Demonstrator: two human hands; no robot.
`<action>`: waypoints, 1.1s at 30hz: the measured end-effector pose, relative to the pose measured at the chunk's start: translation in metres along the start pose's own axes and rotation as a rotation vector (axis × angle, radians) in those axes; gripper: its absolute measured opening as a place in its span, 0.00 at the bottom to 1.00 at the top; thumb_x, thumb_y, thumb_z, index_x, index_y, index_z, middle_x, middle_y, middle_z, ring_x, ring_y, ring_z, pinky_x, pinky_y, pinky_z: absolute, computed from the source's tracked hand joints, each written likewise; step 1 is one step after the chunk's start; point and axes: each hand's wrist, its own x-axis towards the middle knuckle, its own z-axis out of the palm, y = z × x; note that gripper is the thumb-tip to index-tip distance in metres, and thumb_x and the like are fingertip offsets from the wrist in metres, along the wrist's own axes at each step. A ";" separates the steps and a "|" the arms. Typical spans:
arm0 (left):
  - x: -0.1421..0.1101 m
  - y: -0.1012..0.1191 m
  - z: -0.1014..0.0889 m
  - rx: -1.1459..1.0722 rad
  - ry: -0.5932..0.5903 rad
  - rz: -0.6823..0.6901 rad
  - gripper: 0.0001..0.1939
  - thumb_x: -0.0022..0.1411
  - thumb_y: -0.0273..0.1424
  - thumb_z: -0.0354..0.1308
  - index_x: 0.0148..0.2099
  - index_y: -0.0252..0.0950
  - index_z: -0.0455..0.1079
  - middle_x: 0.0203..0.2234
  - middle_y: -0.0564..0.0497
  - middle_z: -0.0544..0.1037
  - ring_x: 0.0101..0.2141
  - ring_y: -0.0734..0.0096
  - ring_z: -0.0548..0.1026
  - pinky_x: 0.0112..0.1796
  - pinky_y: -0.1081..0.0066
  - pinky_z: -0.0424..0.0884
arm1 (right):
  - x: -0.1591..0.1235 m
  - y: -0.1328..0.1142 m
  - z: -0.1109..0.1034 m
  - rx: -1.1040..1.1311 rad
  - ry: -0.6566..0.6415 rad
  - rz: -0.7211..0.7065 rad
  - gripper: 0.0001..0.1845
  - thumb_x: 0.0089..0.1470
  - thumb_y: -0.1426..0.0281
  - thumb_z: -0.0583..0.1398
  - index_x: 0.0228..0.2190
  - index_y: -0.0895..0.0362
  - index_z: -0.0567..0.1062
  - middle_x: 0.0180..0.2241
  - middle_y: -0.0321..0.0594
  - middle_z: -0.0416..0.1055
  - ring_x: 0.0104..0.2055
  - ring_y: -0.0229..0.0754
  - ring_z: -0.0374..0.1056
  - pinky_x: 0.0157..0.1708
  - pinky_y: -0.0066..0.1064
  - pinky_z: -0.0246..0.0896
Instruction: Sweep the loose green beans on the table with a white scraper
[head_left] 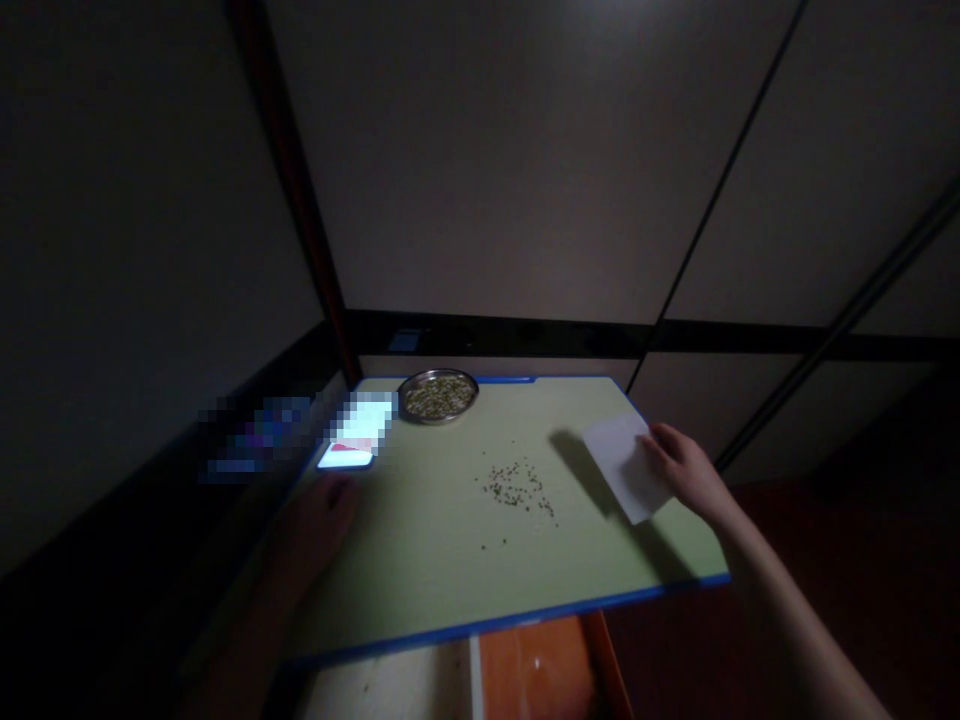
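My right hand [679, 465] grips a sheet of white paper [626, 465] by its right edge, tilted above the right side of the table. Left of the paper, many small dark grains or beans [517, 487] lie scattered on the pale green tabletop [420, 560]. In deep shadow at the table's left side, my left hand [319, 525] rests just below a lit phone [358, 432]; its fingers are too dim to make out clearly. A round metal plate [439, 420] at the back left holds a spread of small greenish grains or beans.
Blue edging [517, 620] runs along the table's front. Below it are an orange box-like thing [536, 665] and a pale board [397, 685]. A panelled wall [495, 200] rises behind the table, and a dark ledge borders the left side.
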 end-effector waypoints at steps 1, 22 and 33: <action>0.000 -0.001 0.000 -0.003 0.000 0.008 0.18 0.61 0.42 0.47 0.42 0.38 0.73 0.35 0.46 0.81 0.36 0.60 0.78 0.37 0.68 0.71 | -0.005 -0.007 -0.005 0.018 -0.093 -0.043 0.20 0.60 0.58 0.52 0.42 0.59 0.74 0.36 0.47 0.77 0.36 0.45 0.71 0.34 0.30 0.63; -0.003 -0.002 0.001 -0.022 0.015 0.018 0.18 0.61 0.42 0.46 0.39 0.37 0.73 0.35 0.45 0.81 0.37 0.59 0.78 0.37 0.67 0.71 | -0.014 -0.124 0.087 -0.383 -0.558 -0.549 0.14 0.61 0.69 0.52 0.42 0.56 0.76 0.39 0.44 0.79 0.39 0.42 0.72 0.37 0.28 0.56; -0.002 -0.003 0.001 -0.026 0.010 -0.005 0.18 0.61 0.43 0.46 0.39 0.39 0.73 0.34 0.46 0.81 0.37 0.59 0.78 0.36 0.67 0.71 | 0.044 -0.120 0.110 -0.330 -0.524 -0.565 0.16 0.61 0.69 0.53 0.47 0.55 0.75 0.41 0.44 0.78 0.41 0.42 0.72 0.40 0.28 0.57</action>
